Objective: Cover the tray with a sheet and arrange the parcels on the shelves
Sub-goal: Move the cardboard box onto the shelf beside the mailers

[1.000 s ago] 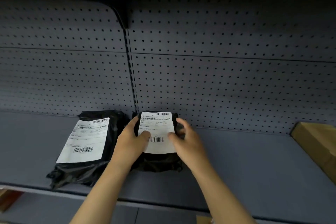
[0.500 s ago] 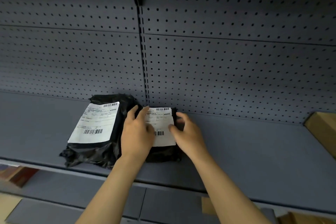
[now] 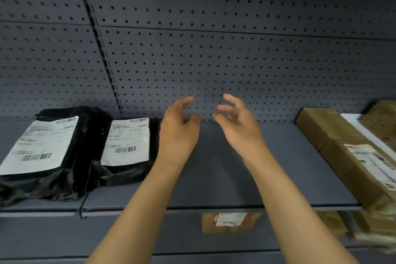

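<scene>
Looking down from head height at a grey metal shelf (image 3: 225, 178) backed by a perforated panel (image 3: 235, 60), with two bare forearms reaching in over its middle. Two black plastic parcels lie flat on the shelf, left of the hands, side by side and touching. The larger black parcel (image 3: 85, 146) sits farthest left; its white shipping label (image 3: 40, 146) carries a barcode near the top and another near the bottom, with lines of print too small and blurred to read. The smaller black parcel (image 3: 153, 146) lies just beside the left hand and bears its own white label (image 3: 126, 141) with two barcodes, also unreadable. At the right end of the shelf rests a brown cardboard box (image 3: 334, 146) with a white label marked in red, its writing smeared by blur. Below the shelf, a small brown box (image 3: 231, 222) shows a white label, illegible.

The left hand (image 3: 179, 133) hovers above the shelf, fingers loosely curled and spread, gripping nothing. The right hand (image 3: 237, 126) hovers near it, fingers likewise half curled and parted, empty. The two hands are close but not touching each other or any parcel
</scene>
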Tool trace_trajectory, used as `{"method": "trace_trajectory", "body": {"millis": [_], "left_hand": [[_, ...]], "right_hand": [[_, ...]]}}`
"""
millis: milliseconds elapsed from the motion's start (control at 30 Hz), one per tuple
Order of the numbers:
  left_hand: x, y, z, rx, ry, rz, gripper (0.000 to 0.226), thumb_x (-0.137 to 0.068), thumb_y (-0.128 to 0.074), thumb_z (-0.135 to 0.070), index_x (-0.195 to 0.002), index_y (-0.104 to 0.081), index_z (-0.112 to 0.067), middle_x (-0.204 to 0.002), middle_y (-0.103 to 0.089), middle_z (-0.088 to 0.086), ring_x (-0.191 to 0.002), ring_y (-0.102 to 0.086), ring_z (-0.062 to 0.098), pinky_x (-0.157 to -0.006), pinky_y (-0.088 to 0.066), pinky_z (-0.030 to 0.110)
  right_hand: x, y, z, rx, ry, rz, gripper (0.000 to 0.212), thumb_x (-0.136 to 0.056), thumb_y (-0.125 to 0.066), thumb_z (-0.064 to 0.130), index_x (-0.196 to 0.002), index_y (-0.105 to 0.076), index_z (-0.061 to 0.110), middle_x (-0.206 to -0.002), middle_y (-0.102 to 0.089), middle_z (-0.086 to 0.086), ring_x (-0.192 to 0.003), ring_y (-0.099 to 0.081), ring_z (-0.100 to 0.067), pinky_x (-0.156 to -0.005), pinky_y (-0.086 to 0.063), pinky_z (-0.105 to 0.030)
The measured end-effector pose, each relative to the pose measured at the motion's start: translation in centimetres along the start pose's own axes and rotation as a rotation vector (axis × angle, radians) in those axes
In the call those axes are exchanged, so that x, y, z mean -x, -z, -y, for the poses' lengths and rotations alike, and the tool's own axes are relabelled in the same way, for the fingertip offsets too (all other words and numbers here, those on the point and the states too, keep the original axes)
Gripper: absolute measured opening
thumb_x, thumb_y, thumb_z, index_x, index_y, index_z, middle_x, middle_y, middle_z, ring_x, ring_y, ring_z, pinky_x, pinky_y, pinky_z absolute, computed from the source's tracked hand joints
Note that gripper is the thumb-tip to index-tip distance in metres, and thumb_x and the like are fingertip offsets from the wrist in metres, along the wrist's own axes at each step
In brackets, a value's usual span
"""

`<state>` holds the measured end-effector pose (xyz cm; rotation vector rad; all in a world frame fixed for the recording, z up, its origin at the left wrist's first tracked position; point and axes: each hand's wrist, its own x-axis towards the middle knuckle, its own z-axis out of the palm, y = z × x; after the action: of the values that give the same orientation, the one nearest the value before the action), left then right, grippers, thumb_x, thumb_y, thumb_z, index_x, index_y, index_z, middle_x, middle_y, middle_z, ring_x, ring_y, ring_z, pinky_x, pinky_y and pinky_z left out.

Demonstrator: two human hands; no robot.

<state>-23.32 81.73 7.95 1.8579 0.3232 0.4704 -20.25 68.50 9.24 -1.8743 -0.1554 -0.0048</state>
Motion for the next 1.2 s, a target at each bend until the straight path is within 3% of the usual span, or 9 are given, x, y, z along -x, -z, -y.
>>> {"method": "trace_trajectory", "body": {"millis": [100,167,367,500,633,700,833,967,1200], "left_hand": [[1.7,-4.7,-1.9,0.062,0.044,0.067,0.045,-0.098,-0.054,-0.021,-0.14,-0.051,-0.037,-0.141,-0.051,-0.016,-0.118,-0.056,0.007,-0.102,-0.048,0.036],[2.6,-8.4,-3.2,0.091,0.057,0.096,0.045,-0.098,-0.054,-0.022,-0.141,-0.05,-0.036,-0.139,-0.051,-0.017,-0.111,-0.056,0.003,-0.1,-0.048,0.035],[5.5,-19.8,-6.5,0.169,0.133,0.156,0.035,-0.099,-0.056,-0.02,-0.13,-0.058,-0.034,-0.118,-0.059,-0.02,-0.088,-0.055,-0.008,-0.085,-0.044,0.022],[7.5,-26.2,-7.9,0.181,0.181,0.188,0.038,-0.099,-0.056,-0.021,-0.136,-0.055,-0.029,-0.134,-0.057,-0.012,-0.111,-0.057,0.005,-0.096,-0.045,0.028],[8.9,-31.4,-8.2,0.185,0.221,0.23,0.031,-0.1,-0.055,-0.024,-0.128,-0.054,-0.034,-0.12,-0.057,-0.02,-0.124,-0.051,0.006,-0.096,-0.042,0.027],[9.5,-33.5,-8.2,0.14,0.214,0.258,0.022,-0.101,-0.053,-0.026,-0.12,-0.052,-0.038,-0.109,-0.053,-0.026,-0.116,-0.049,0.002,-0.094,-0.041,0.026],[10.4,-36.7,-6.4,0.071,0.233,0.298,0.037,-0.087,-0.054,-0.05,-0.121,-0.057,-0.038,-0.119,-0.066,-0.003,-0.109,-0.064,0.015,-0.096,-0.055,0.044],[11.4,-37.0,-6.3,0.051,0.279,0.342,0.025,-0.096,-0.056,-0.044,-0.12,-0.057,-0.038,-0.102,-0.066,-0.018,-0.088,-0.063,-0.003,-0.067,-0.049,0.007],[11.3,-36.4,-6.8,0.148,0.33,0.339,0.033,-0.096,-0.055,-0.04,-0.128,-0.062,-0.041,-0.097,-0.073,-0.017,-0.095,-0.069,0.004,-0.068,-0.05,0.017]], "right_hand": [[-0.2,4.9,-1.4,0.018,-0.003,-0.015,0.052,-0.097,-0.061,0.02,-0.145,-0.046,0.034,-0.124,-0.061,0.016,-0.09,-0.053,0.014,-0.059,-0.043,0.0],[-0.4,8.7,-2.5,0.033,-0.004,-0.015,0.051,-0.097,-0.06,0.021,-0.144,-0.047,0.036,-0.123,-0.061,0.017,-0.094,-0.053,0.014,-0.061,-0.044,-0.006],[-1.4,20.6,-6.8,0.093,-0.03,-0.067,0.042,-0.094,-0.063,0.017,-0.133,-0.058,0.031,-0.117,-0.067,0.011,-0.107,-0.064,-0.008,-0.087,-0.052,-0.025],[-1.8,27.8,-9.4,0.111,-0.045,-0.115,0.035,-0.095,-0.063,0.01,-0.128,-0.064,0.021,-0.115,-0.069,0.005,-0.105,-0.064,-0.011,-0.096,-0.052,-0.03],[-2.0,33.0,-12.3,0.175,-0.004,-0.181,0.029,-0.094,-0.063,0.01,-0.117,-0.071,0.026,-0.115,-0.07,0.011,-0.104,-0.063,-0.004,-0.086,-0.046,-0.007],[-2.0,34.9,-13.7,0.264,-0.02,-0.197,0.031,-0.094,-0.063,0.014,-0.121,-0.069,0.029,-0.121,-0.068,0.012,-0.105,-0.062,-0.005,-0.078,-0.041,-0.003],[-2.1,36.9,-16.3,0.381,-0.138,-0.156,0.042,-0.094,-0.063,0.018,-0.134,-0.063,0.027,-0.138,-0.062,0.002,-0.119,-0.06,-0.016,-0.1,-0.045,-0.027],[-1.8,37.3,-17.3,0.377,-0.182,-0.102,0.044,-0.094,-0.065,0.027,-0.138,-0.063,0.023,-0.14,-0.062,0.007,-0.128,-0.057,-0.014,-0.107,-0.04,-0.026],[-2.0,37.1,-16.5,0.42,-0.128,-0.16,0.031,-0.094,-0.063,0.02,-0.124,-0.073,0.021,-0.12,-0.075,0.004,-0.118,-0.065,-0.012,-0.102,-0.042,-0.022]]}}
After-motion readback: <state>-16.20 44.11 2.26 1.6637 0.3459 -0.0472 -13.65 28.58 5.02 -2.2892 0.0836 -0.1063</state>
